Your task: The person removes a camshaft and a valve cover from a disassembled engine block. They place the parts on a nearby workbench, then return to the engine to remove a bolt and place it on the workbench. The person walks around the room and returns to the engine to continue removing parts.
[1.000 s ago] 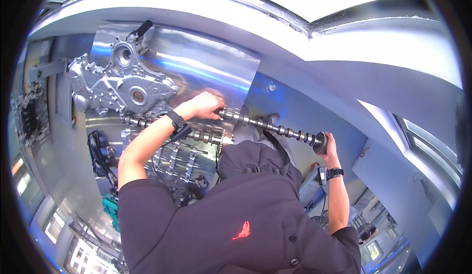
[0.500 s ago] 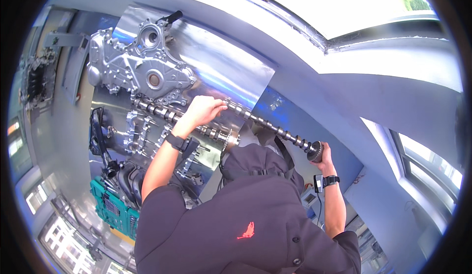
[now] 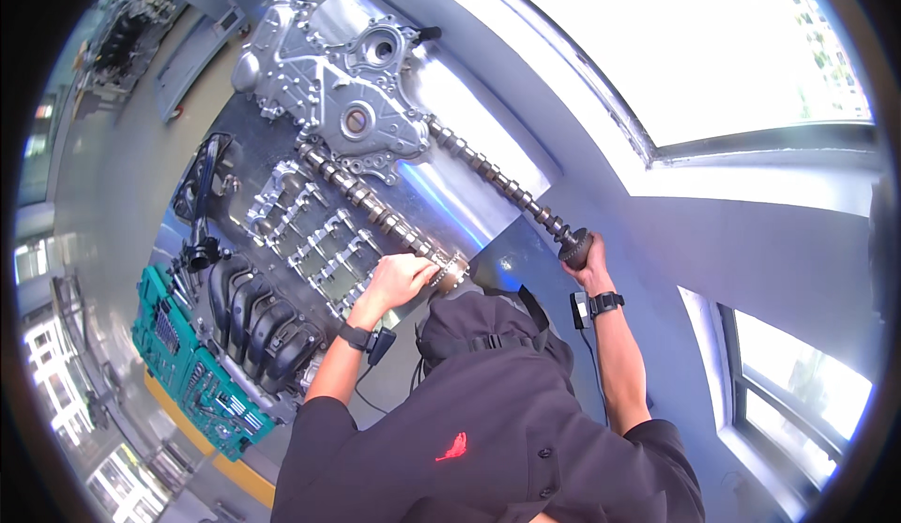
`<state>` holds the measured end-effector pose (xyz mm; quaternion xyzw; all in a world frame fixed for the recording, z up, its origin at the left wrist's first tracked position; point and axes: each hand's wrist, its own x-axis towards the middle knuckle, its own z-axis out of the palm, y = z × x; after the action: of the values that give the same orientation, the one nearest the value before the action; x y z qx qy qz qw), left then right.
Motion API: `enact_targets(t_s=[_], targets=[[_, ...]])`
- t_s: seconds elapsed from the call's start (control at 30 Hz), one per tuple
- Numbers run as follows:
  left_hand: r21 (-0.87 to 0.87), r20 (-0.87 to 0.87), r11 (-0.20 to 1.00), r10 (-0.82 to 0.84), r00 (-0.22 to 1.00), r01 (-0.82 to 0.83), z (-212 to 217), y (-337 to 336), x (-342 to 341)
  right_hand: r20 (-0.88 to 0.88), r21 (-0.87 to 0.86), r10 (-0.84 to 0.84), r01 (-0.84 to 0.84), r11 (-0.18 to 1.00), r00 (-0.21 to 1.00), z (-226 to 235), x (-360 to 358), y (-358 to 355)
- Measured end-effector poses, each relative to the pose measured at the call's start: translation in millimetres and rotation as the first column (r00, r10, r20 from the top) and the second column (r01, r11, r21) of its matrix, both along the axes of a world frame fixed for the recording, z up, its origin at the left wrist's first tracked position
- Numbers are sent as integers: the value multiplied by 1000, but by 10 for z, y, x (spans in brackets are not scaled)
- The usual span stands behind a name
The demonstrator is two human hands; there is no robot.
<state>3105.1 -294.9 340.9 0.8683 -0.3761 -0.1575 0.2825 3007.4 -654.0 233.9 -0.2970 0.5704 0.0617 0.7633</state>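
A teal tool case [image 3: 192,346] and a black ribbed manifold [image 3: 251,321] lie left of a silver engine cover [image 3: 314,100] on the bench [image 3: 460,208]. One camshaft [image 3: 371,202] slants down from the cover; at its toothed end the person's left hand [image 3: 399,279] curls, though from here I cannot tell whether it grips. At right, another camshaft [image 3: 504,182] slants over the bench, its gear end gripped by the right hand [image 3: 591,262].

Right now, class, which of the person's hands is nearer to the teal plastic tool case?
Left. The left hand is right of the tool case and higher in the picture; the right hand, gripping one end of a long metal camshaft, is farther right.
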Motion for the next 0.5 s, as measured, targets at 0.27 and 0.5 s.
enact_targets(t_s=[0.27,0.5], targets=[[-101,10,936,340,940,-338,576,1725,-1279,79,-145,251,-238,960,965,819,-105,1423],[-158,15,885,445,895,-437,842,2231,-2129,119,-143,265,-247,958,957,1209,-276,2165]])
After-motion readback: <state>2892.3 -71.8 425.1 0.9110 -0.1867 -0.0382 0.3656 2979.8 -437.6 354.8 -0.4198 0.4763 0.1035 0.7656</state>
